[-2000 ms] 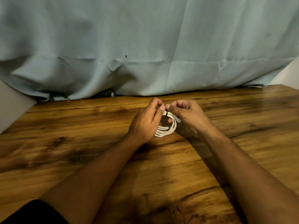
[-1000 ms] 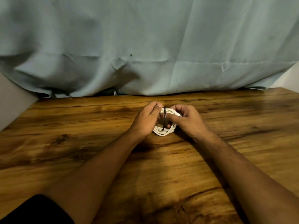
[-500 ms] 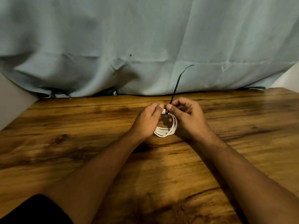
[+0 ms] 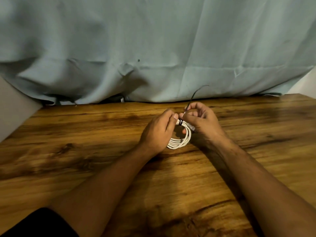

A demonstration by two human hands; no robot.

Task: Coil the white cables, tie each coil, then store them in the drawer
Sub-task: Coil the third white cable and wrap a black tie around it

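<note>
Tying step, mid-frame: left hand [image 4: 157, 132] fingers curl round white coil [image 4: 181, 141]; right hand [image 4: 201, 122] pinches black tie [image 4: 192, 97] tail. Next, likely: cinch it snug.

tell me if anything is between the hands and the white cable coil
Nothing visible does. The left hand grips the white cable coil on its left side, and the right hand pinches the black tie wrapped round its top. No drawer is in view, so that path cannot be judged.

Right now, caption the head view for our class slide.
Left hand holds a white cable coil; right hand pinches the black tie wrapped round it.
</note>
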